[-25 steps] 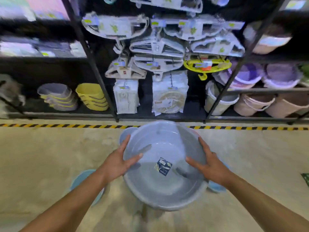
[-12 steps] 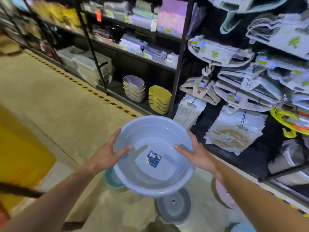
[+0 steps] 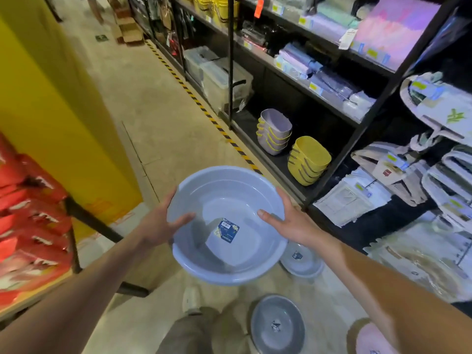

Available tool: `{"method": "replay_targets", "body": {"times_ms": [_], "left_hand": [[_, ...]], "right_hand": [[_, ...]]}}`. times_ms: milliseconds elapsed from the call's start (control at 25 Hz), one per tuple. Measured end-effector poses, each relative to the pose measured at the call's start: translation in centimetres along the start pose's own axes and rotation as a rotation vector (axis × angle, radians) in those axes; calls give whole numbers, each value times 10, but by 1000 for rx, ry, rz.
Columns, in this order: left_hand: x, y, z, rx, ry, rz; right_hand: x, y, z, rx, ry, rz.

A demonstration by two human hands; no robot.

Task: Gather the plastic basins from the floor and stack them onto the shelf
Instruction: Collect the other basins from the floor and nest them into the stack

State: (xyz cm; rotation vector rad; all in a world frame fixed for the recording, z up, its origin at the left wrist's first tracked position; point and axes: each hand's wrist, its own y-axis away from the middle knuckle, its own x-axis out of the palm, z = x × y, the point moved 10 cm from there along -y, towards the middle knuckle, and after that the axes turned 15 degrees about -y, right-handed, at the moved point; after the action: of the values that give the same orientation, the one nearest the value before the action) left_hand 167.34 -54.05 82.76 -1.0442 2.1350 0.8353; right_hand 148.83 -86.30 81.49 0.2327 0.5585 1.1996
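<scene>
I hold a pale blue round plastic basin [image 3: 227, 200] in front of me above the floor, open side up, with a dark label stuck inside it. My left hand [image 3: 161, 228] grips its left rim and my right hand [image 3: 288, 226] grips its right rim, thumbs inside. On the floor below lie a grey basin [image 3: 302, 261], a second grey basin [image 3: 277, 325] and a pink basin [image 3: 370, 339] at the bottom edge. The black metal shelf [image 3: 357, 134] stands to the right.
The shelf's bottom level holds a stack of lilac tubs [image 3: 274, 131] and a stack of yellow tubs [image 3: 307, 159]. Black-yellow floor tape [image 3: 204, 111] runs along the shelf foot. A yellow wall [image 3: 51, 98] and a rack of red packs [image 3: 30, 221] stand left. My shoe [image 3: 191, 300] is below the basin.
My view has swung left along the aisle, from facing the shelf to looking down it. Both hands keep their grip on the blue basin, carried away from the floor basins.
</scene>
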Motion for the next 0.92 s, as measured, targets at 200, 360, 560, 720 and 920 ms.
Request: {"method": "replay_targets", "body": {"times_ms": [200, 360, 560, 720, 920], "left_hand": [[-8, -60, 46, 15, -86, 34], [5, -126, 87, -2, -85, 121], [70, -209, 150, -62, -29, 202], [180, -288, 240, -144, -55, 288], [349, -373, 378, -158, -182, 317]], "right_hand": [[40, -66, 8, 47, -9, 10], [66, -124, -11, 150, -31, -37], [95, -215, -80, 195, -51, -57], [123, -319, -198, 223, -24, -89], [178, -436, -387, 302, 12, -77]]}}
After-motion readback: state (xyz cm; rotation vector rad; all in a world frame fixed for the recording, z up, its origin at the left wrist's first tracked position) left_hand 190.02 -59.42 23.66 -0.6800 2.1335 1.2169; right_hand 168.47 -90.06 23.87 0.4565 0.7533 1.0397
